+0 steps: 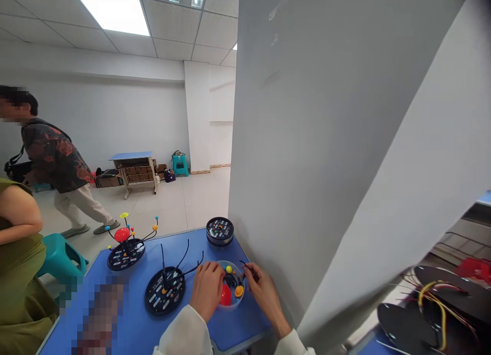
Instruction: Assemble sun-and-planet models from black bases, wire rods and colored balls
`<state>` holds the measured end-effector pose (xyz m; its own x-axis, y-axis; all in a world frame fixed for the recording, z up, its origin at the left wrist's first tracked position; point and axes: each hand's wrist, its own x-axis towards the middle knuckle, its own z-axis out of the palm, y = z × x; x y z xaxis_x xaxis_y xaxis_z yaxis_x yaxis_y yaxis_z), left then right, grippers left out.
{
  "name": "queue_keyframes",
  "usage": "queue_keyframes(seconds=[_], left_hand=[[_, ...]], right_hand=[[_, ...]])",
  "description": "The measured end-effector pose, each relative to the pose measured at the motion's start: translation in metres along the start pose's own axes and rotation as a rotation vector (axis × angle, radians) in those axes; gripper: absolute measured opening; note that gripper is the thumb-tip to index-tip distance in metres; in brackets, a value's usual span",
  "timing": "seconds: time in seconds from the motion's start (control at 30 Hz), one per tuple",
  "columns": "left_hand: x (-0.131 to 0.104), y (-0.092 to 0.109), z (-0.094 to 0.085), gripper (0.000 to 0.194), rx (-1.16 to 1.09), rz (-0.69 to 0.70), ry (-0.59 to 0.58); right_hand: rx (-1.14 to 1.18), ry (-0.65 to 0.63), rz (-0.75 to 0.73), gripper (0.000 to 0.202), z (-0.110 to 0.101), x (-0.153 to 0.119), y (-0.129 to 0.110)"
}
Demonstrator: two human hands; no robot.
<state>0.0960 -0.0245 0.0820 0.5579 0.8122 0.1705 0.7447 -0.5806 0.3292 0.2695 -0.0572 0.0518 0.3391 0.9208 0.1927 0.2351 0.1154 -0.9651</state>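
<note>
Parts tub [233,307] sits near the right edge of the blue table [134,319], so biggest worry first: one careless wrist bump could probably shove it towards that edge. Next size down is the half-built model [165,288] just left of the hands. Its bare black arms spread up and sideways, one reaching close to the left hand [207,288], so a knuckle swinging back might snag it and drag the base round. Tub itself looks shallow and light (pure guess, obviously), so pressing on the rim could tip it. Left hand's curled over that side; can't tell if it's gripping anything. Red ball [225,295] and smaller orange ball [239,291] inside would likely roll out. Tiniest bit: right hand [264,288] seems to pinch a thin black rod [243,263] in its fingertips, and that could slip or twist.
</note>
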Motion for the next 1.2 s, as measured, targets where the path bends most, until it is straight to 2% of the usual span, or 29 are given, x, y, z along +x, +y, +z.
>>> queue_keyframes(seconds=[0.13, 0.23, 0.33, 0.43, 0.57, 0.77, 0.97, 1.1, 1.2], left_hand=[[0.023, 0.018, 0.015, 0.020, -0.021, 0.027, -0.035], [0.035, 0.026, 0.031, 0.025, -0.051, -0.016, -0.055], [0.039, 0.028, 0.043, 0.031, -0.141, -0.059, -0.036], [0.036, 0.024, 0.043, 0.027, -0.303, -0.085, 0.015], [0.015, 0.014, 0.034, 0.020, -0.622, -0.105, 0.104], [-0.038, 0.004, 0.029, 0.029, -1.084, -0.155, 0.173], [-0.080, 0.009, 0.020, 0.030, -1.583, -0.392, 0.408], [-0.101, 0.009, 0.012, 0.030, -1.638, -0.458, 0.542], [-0.114, 0.006, 0.010, 0.033, -1.654, -0.486, 0.510]], right_hand=[[0.004, 0.026, 0.006, 0.039, 0.002, -0.006, -0.001], [0.006, 0.033, 0.002, 0.040, 0.002, -0.010, -0.001], [0.068, 0.043, 0.011, 0.043, 0.001, -0.011, -0.004], [0.170, 0.067, 0.060, 0.047, -0.001, -0.012, -0.010], [0.290, 0.070, 0.139, 0.048, 0.000, -0.018, -0.020], [0.437, 0.012, 0.183, 0.045, 0.013, -0.043, -0.036], [0.470, -0.051, 0.179, 0.039, 0.033, -0.070, -0.050], [0.481, -0.067, 0.174, 0.030, 0.042, -0.087, -0.057], [0.486, -0.066, 0.161, 0.027, 0.049, -0.099, -0.061]])
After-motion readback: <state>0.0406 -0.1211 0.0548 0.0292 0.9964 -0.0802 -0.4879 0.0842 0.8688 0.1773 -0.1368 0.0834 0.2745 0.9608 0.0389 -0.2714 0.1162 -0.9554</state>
